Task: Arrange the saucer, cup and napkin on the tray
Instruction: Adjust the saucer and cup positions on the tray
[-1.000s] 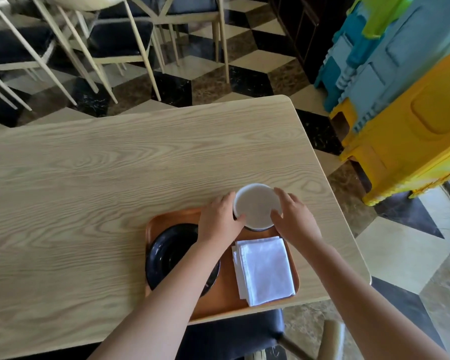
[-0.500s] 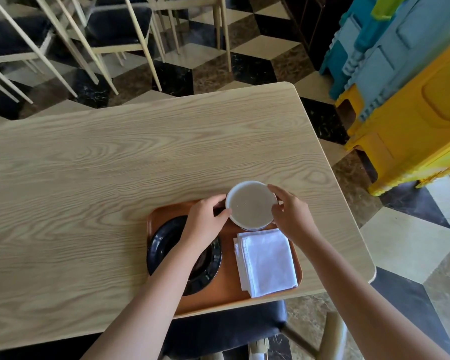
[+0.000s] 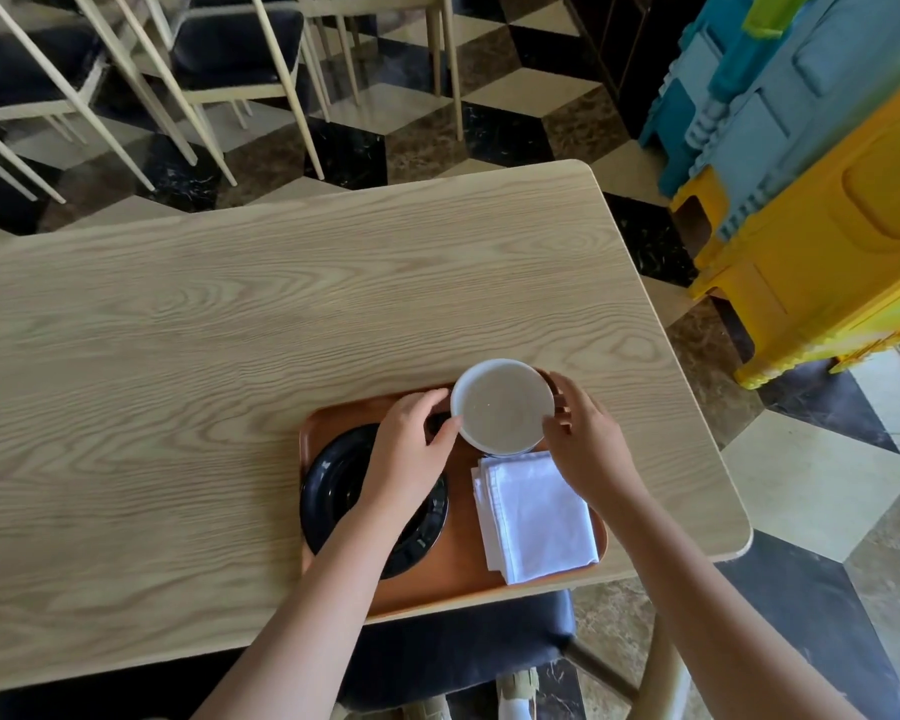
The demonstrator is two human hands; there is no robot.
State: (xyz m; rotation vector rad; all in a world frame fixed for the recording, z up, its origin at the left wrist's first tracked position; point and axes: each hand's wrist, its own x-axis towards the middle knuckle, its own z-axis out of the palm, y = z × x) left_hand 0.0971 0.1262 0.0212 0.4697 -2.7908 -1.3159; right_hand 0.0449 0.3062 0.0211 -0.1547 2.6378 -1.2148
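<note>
The white cup [image 3: 502,406] sits at the far right corner of the orange tray [image 3: 328,418], just past the napkin [image 3: 536,517]; the left hand [image 3: 411,454] touches its left side and the right hand [image 3: 583,444] touches its right side; the fingers of both hands are curled loosely round the rim, half open, and I cannot tell if they grip it or only rest on it; I cannot tell if the cup is lifted or standing on the tray.

The black saucer [image 3: 333,485] lies on the left part of the tray, partly under the left arm; the napkin lies on the right part, close to the near edge.

To do this step well, I think both hands should hold the cup level and move it slowly; it looks smooth and hard, so it could slip; set it down softly and flat, away from the tray's rim; let go only when it stands still.

The cup is round, white and shiny inside; the saucer is round, dark and glossy with a dip in the middle; the napkin is a soft white cloth, folded into a square with stitched edges; the tray is a flat rectangle with round corners and a low lip; the desk [image 3: 230,330] is pale wood with wavy grain.
</note>
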